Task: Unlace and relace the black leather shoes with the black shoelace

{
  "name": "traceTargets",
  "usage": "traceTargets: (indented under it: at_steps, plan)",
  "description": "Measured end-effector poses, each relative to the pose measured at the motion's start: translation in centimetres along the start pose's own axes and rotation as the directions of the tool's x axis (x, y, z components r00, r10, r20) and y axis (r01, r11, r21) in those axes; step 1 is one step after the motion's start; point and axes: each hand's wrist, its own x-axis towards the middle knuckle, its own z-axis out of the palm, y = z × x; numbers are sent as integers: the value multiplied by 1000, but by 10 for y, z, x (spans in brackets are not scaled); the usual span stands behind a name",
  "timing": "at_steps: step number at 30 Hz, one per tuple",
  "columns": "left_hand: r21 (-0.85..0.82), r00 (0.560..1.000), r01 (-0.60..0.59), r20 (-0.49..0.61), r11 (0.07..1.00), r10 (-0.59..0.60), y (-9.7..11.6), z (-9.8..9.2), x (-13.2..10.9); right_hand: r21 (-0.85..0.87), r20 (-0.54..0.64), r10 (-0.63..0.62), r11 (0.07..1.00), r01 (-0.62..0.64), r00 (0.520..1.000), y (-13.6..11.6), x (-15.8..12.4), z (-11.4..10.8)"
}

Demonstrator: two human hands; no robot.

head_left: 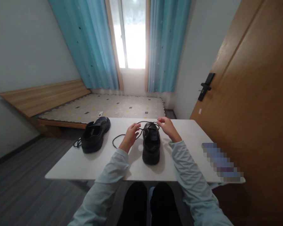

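Note:
A black shoe [151, 147] stands on the white table [132, 172] in front of me, its heel towards me and its toe pointing away. A thin black shoelace [143, 121] loops over its front part. My left hand [132, 133] is at the shoe's left side, fingertips closed on the lace. My right hand [166, 125], to the right of the toe, pinches the lace between thumb and fingers. One length of lace curves across the table beneath and left of my left wrist. Some of the lacing is too small to make out.
A second black shoe [94, 135] rests near the table's left edge, its lace hanging by the side. A blurred flat blue item [221, 161] lies at the right edge. Behind the table is a bed [118, 106]; a wooden door [245, 94] stands close on the right.

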Motion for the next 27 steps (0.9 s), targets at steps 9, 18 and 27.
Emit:
traceTargets:
  at_steps: [9,18,27]
  plan:
    - [48,998,0,69,999,-3,-3,2,-3,365,-20,150,921,-133,988,2,0,-36]
    - [40,996,-4,93,999,1,-7,7,-4,465,-135,214,876,-129,967,6,2,-44]
    - [164,991,-116,83,980,104,-12,4,-2,642,-189,280,760,-97,941,6,-1,-56]
